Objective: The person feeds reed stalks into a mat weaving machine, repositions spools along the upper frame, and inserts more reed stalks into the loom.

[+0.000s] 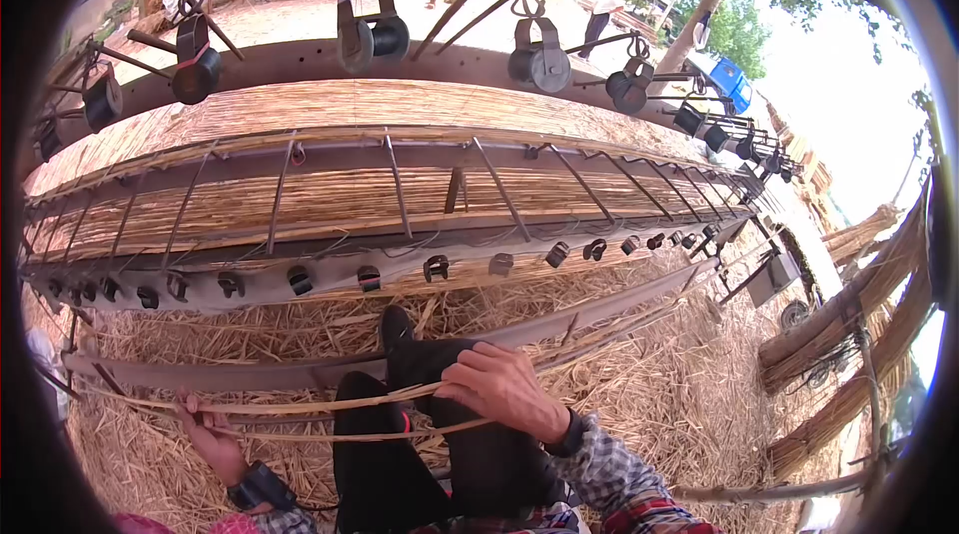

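Observation:
Long thin reed stalks (330, 405) stretch across my lap in front of my knees. My right hand (499, 390) is closed over them above my right thigh, palm down. At the lower left, my left hand (212, 439) has its fingers curled loosely round the same stalks, palm turned up. A second strand (330, 436) runs lower, between the two hands. The stalks continue past my right hand toward the right, along a metal bar (599, 312). Both wrists wear dark bands.
Ahead stands a long metal frame (400, 184) with cross rods, a row of black clips (436, 268) and a reed mat (400, 99) behind it. Wire spools (539, 56) hang from the far beam. Loose straw (639, 404) covers the ground; reed bundles (839, 324) lie right. A person (601, 16) stands far off.

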Tool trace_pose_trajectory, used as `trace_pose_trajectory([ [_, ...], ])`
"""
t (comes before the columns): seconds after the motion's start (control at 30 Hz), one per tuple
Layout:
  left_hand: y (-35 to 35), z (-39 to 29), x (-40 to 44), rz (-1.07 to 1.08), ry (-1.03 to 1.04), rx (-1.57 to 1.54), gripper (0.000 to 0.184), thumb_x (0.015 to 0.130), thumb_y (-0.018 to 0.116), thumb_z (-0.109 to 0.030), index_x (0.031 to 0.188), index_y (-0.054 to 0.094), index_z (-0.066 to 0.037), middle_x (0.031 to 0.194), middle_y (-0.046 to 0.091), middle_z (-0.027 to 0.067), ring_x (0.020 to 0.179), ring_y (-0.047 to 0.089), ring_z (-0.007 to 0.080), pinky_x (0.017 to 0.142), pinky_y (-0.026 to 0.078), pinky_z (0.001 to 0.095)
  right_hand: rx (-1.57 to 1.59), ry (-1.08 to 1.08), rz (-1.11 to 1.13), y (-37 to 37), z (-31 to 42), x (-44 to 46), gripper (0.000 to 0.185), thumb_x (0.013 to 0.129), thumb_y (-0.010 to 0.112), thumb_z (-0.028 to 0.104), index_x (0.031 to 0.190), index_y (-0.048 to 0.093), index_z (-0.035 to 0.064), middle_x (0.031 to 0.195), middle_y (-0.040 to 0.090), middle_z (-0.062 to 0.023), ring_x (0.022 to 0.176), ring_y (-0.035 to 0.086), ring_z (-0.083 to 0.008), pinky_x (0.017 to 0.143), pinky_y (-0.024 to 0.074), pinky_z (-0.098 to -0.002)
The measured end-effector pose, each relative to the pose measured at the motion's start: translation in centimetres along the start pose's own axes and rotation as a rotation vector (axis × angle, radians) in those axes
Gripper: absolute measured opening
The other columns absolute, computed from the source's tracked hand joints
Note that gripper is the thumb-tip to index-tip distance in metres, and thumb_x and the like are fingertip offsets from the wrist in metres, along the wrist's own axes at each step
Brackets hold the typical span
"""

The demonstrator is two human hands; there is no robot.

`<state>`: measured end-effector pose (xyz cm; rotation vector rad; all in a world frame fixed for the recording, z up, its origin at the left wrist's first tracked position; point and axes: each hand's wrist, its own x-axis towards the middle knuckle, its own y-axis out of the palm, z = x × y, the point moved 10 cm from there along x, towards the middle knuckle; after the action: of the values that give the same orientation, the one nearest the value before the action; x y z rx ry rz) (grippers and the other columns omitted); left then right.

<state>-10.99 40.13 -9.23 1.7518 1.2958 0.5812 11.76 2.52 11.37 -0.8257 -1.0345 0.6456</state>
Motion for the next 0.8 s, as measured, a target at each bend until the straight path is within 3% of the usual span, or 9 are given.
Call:
trace_pose_trajectory([
  [0.2, 0.0, -0.4, 0.1, 0.026, -0.006, 0.012, 0.035, 0.101, 0.045, -0.032, 0.124, 0.051, -0.006, 0.077, 0.049, -0.0083, 0.052, 0.031, 0.0008, 0.044, 0.026, 0.0178, -0.007, 0.034, 0.064, 0.5, 0.0, -0.1, 0.017, 0.081, 0.067, 0.027, 0.079, 0.058, 0.0124, 0.072, 0.05, -0.0004, 0.074, 0.054, -0.0197, 0.065, 0.0457, -0.033],
  [0.3, -0.1, -1.1, -0.2, -0.012, 0.021, 0.034, 0.035, 0.101, 0.045, -0.032, 0.123, 0.051, -0.005, 0.077, 0.05, -0.0085, 0.051, 0.031, 0.0007, 0.044, 0.025, 0.0179, 0.001, -0.027, 0.027, 0.3, 0.5, 0.0, 0.018, 0.076, 0.071, 0.025, 0.081, 0.061, 0.011, 0.07, 0.05, -0.0004, 0.067, 0.053, -0.0186, 0.058, 0.0441, -0.0319],
  [0.63, 0.4, -4.0, -0.8, 0.026, 0.066, 0.003, 0.039, 0.101, 0.044, -0.03, 0.128, 0.048, -0.002, 0.078, 0.05, -0.0064, 0.05, 0.034, 0.0021, 0.042, 0.033, 0.0177, -0.081, -0.092, 0.126, -1.6, 1.4, -0.3, 0.022, 0.077, 0.07, 0.021, 0.093, 0.059, 0.0098, 0.073, 0.049, -0.0017, 0.07, 0.054, -0.0197, 0.059, 0.0444, -0.0338],
  [0.8, 0.1, -5.2, -0.3, 0.073, 0.079, -0.041, 0.042, 0.102, 0.042, -0.028, 0.136, 0.039, -0.003, 0.08, 0.05, -0.0046, 0.052, 0.037, 0.003, 0.044, 0.037, 0.0181, -0.112, -0.111, 0.166, -3.3, 2.0, -0.5, 0.024, 0.078, 0.069, 0.019, 0.097, 0.058, 0.0092, 0.074, 0.048, -0.0028, 0.068, 0.054, -0.0206, 0.057, 0.0438, -0.0344],
])
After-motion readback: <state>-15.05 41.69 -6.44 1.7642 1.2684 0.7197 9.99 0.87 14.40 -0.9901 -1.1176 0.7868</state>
